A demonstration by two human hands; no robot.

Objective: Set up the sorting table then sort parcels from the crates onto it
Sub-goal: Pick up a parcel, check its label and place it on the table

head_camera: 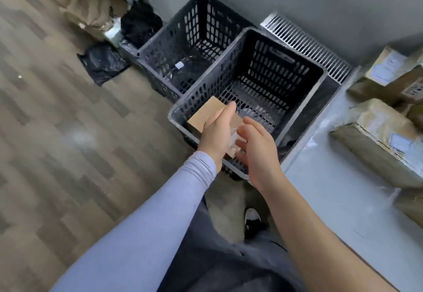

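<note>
A small brown cardboard parcel (207,114) is held over the near rim of the closer black plastic crate (304,99). My left hand (217,131) grips the parcel from above, fingers lying across its top. My right hand (256,147) is right beside it with fingers loosely spread, touching the parcel's near end; how firmly it holds is hidden. A second black crate (160,46) stands behind, with only a small white scrap on its floor. The grey sorting table (338,188) lies to the right with several wrapped parcels (377,136) on it.
A black plastic bag (103,62) lies on the wooden floor left of the crates. More brown parcels and a dark bag (139,23) are piled by the wall at the back left. A white radiator grille (306,46) runs behind the crates. My shoe (253,220) shows below.
</note>
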